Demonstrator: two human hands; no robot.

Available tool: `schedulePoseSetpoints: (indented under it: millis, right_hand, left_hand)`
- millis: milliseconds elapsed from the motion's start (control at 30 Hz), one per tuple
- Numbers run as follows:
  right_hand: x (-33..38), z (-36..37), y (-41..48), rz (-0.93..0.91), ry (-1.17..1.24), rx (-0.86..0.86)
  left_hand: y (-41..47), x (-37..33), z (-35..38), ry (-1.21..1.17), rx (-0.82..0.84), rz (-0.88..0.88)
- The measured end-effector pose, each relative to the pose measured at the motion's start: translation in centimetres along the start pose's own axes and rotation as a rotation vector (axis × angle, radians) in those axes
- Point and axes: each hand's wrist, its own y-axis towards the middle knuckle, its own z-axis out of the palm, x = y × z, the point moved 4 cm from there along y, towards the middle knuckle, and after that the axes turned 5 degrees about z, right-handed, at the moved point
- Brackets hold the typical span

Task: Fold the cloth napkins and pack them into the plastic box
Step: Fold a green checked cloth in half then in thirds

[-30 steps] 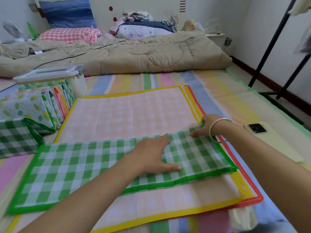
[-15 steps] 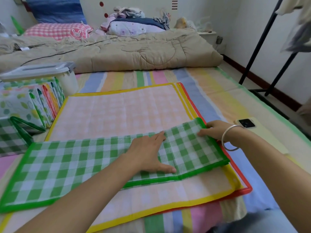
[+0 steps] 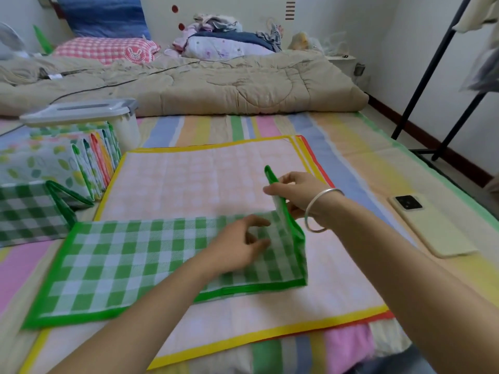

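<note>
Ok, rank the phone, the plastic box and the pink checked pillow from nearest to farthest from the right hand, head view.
From the right hand, pinching the green napkin:
1. Phone, on its right.
2. Plastic box, far left.
3. Pink checked pillow, back left.

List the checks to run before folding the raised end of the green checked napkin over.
1. Right hand pinches the raised end of the green checked napkin: ok.
2. Left hand rests on the napkin by the crease: ok.
3. Napkin's left part lies flat: ok.
4. Phone lies outside the fold path: ok.
5. Plastic box open for packing: not ok, lid on.
6. Layers underneath aligned: cannot tell.
</note>
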Motion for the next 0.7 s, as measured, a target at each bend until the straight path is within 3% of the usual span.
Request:
schedulePoseSetpoints:
  millis: [100,167,267,367,567,600,700]
  right_hand:
    - [0.6,3.8,0.1,-0.041,-0.134,-0.005]
    - [0.1,6.3,0.4,-0.052,-0.246,-0.032]
    - [-1.5,9.0,0.7,-0.014,-0.372,-0.039]
    - [-2.8,10.4,0.8,0.003,-0.413,-0.014]
    - [-3.8,10.1,0.6,0.006,-0.076,0.073]
    - [-3.9,9.7,0.6,-0.062,-0.14,0.01]
    - [-3.3,8.3,0.2,-0.426,-0.629,-0.396]
  left_hand:
    - [-1.8,2.0,-1.2,-0.64,-0.256,-0.155]
    - [-2.9,2.7,-1.7,-0.764,-0.403,-0.213]
    - [-4.9,3.7,-1.8,-0.531,-0.541,-0.233]
    - [-7.3,3.9,-1.9,-0.229,-0.672,-0.084]
    - [-8.1,4.3,-0.8,0.17,-0.446,0.056]
    - [-8.0,4.4,-0.8,0.205,-0.414,0.051]
    - [-7.7,4.2,-0.9,0.261,-0.339,-0.002]
